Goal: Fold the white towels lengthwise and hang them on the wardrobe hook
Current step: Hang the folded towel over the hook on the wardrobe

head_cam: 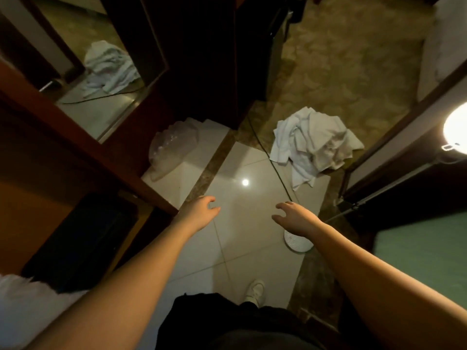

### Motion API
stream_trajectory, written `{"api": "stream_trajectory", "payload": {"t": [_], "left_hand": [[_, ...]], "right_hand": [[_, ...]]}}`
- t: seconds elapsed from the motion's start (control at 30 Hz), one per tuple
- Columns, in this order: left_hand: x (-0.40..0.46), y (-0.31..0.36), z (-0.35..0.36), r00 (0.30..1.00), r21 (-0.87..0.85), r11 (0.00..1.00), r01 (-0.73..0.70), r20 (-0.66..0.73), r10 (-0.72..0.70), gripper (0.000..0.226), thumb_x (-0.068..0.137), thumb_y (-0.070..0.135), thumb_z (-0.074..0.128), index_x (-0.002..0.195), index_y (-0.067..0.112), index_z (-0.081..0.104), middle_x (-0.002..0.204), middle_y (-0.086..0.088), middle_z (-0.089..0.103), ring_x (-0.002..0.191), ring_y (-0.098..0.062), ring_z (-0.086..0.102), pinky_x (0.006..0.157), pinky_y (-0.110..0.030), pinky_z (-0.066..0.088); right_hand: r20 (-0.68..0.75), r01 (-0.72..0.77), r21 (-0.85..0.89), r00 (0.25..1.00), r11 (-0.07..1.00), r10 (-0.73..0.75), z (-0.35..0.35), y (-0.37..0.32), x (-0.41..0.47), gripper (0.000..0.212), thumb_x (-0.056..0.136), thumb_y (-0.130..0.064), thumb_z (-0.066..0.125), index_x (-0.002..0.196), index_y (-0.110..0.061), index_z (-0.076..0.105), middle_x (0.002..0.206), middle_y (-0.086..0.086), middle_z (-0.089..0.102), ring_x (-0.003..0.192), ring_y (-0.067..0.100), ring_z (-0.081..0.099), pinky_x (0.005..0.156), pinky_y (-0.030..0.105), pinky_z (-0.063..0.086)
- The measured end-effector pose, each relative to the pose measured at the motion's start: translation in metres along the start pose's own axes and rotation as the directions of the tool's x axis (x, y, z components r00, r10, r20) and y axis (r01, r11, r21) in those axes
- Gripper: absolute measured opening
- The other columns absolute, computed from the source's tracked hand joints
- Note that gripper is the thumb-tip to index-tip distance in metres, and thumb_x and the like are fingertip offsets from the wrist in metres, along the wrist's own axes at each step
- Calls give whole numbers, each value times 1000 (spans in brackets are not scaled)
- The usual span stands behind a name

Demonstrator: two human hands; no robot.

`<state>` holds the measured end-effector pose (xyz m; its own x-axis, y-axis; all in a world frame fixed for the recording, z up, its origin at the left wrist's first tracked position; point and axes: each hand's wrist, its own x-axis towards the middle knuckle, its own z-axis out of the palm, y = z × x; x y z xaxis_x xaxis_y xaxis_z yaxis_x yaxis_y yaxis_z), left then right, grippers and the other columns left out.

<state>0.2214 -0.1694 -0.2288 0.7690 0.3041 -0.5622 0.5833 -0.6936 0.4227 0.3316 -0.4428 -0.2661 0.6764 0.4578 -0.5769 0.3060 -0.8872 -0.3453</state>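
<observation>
Both left hand (202,212) and right hand (294,218) hung relaxed and empty above the tiles, white towels (313,142) heaped on floor ahead; the black cable (274,165) beside the heap could snag a grab.

— What are we seeing lying on the tiled floor (240,223)?
— We're seeing crumpled white towels (313,145) heaped there, a clear plastic cover (171,147) sitting by the wardrobe base, and a thin black cable (275,170) running across
</observation>
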Motion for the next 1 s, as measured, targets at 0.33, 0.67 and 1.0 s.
{"api": "stream_trajectory", "payload": {"t": [0.33, 0.67, 1.0], "left_hand": [[156, 128, -10, 993, 28, 997, -66, 101, 62, 49, 101, 33, 57, 145, 14, 50, 153, -6, 44, 134, -25, 47, 99, -25, 37], [386, 254, -45, 954, 112, 977, -183, 259, 149, 47, 102, 32, 54, 146, 16, 48, 149, -7, 50, 129, -26, 52, 89, -23, 37], [577, 351, -25, 921, 129, 976, -178, 371, 119, 36, 95, 27, 61, 127, 10, 62, 130, -11, 63, 111, -27, 63, 87, -29, 46]], "right_hand": [[28, -227, 104, 974, 968, 225, -73, 99, 97, 53, 99, -47, 49, 142, -18, 51, 144, 7, 51, 129, 29, 51, 106, 40, 43], [108, -486, 274, 873, 830, 475, -162, 179, 252, 55, 97, -46, 51, 143, -17, 52, 147, 9, 52, 131, 29, 51, 102, 34, 41], [232, -573, 517, 809, 635, 540, -220, 264, 396, 53, 101, -38, 52, 145, -9, 48, 149, 12, 49, 132, 28, 51, 98, 29, 41]]}}
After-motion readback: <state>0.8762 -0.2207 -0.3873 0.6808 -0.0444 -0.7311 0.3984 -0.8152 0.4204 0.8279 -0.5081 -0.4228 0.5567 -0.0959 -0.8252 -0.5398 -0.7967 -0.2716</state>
